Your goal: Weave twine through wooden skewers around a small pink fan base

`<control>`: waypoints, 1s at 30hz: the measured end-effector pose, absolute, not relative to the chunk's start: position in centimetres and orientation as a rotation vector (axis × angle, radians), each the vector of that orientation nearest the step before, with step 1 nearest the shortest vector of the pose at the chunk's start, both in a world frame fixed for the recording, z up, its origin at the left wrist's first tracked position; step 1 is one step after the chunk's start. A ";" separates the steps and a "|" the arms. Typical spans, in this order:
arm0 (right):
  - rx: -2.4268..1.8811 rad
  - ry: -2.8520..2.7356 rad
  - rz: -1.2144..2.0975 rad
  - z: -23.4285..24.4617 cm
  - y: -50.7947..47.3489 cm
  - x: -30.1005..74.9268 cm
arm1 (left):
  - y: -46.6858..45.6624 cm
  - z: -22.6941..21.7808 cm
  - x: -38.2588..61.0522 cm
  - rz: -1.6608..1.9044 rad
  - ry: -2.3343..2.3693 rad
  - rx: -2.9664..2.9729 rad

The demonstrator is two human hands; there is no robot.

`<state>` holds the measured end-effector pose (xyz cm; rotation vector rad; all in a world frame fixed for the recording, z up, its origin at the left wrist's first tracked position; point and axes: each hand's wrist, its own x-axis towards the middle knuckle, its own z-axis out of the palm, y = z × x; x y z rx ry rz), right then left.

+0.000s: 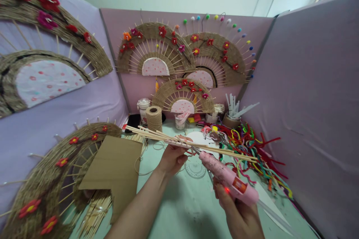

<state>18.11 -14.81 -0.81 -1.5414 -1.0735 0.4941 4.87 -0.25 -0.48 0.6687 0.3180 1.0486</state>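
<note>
My left hand [172, 158] is closed on a small pink-and-white half-round piece [179, 142] with several thin wooden sticks [227, 152] fanning out of it to both sides, held above the table. My right hand [238, 213] grips a pink hot glue gun [228, 177] whose small red light is lit. The gun's nozzle points up and left and sits just under the sticks, close to my left fingers. A clear glue stick pokes out of the gun's back end toward the lower right.
A twine spool [154, 118] and a white cup stand at the back. Cardboard [114, 168] and a twine-woven fan with red flowers [53, 183] lie on the left. Coloured pipe cleaners [252, 149] are heaped on the right. Finished fans hang on the purple partition walls.
</note>
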 end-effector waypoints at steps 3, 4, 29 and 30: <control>-1.577 -1.043 0.511 -0.7 -14.9 17.9 | -0.2 -0.7 4.9 1.055 0.307 0.667; -1.583 -1.033 0.518 -0.6 -14.9 17.9 | -0.2 -0.7 4.9 1.056 0.312 0.667; -1.607 -1.029 0.534 -0.1 -14.9 18.0 | 0.0 -1.1 4.9 1.051 0.329 0.600; -1.610 -1.022 0.535 0.0 -14.9 17.9 | 0.0 -1.1 4.9 1.051 0.336 0.602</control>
